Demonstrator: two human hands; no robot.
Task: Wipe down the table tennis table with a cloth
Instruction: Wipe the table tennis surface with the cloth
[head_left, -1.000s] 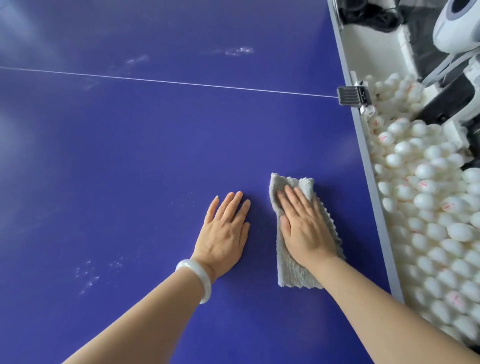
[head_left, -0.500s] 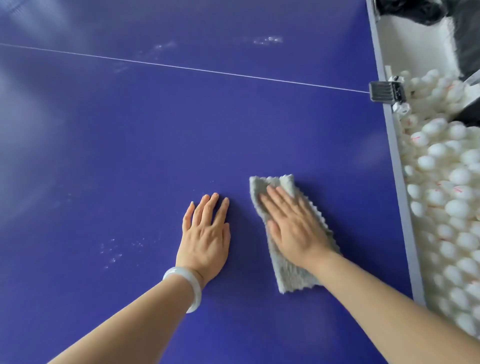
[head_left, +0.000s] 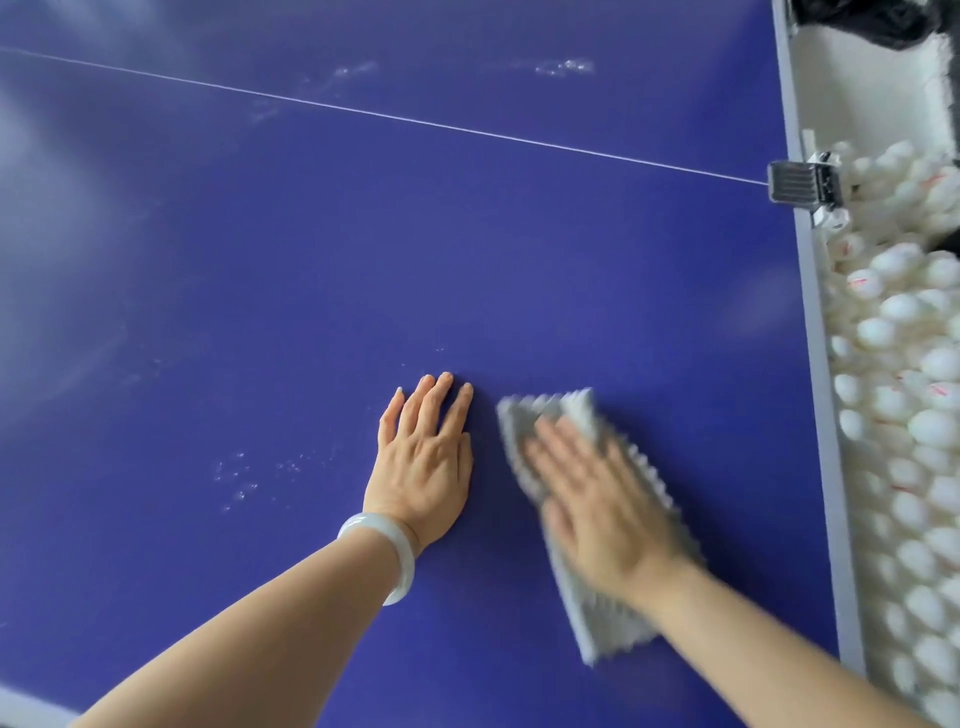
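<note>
The blue table tennis table (head_left: 363, 270) fills the view, with a thin white centre line running across it. A folded grey cloth (head_left: 582, 519) lies flat on the surface at the lower right. My right hand (head_left: 597, 499) presses on it with straight fingers and is blurred by motion. My left hand (head_left: 426, 462) rests flat on the bare table just left of the cloth, a pale bangle on its wrist. Whitish smudges (head_left: 249, 473) mark the surface left of my left hand, and more show beyond the line (head_left: 563, 66).
The table's grey right edge (head_left: 815, 364) borders a bin heaped with several white balls (head_left: 904, 415). A metal net clamp (head_left: 800, 189) grips that edge at the centre line. A white strip marks the near edge at the bottom left (head_left: 26, 706).
The cloth and my right hand slid back toward me and slightly right. My left hand stayed flat on the table. The view shifted so the ball bin sits further right.
</note>
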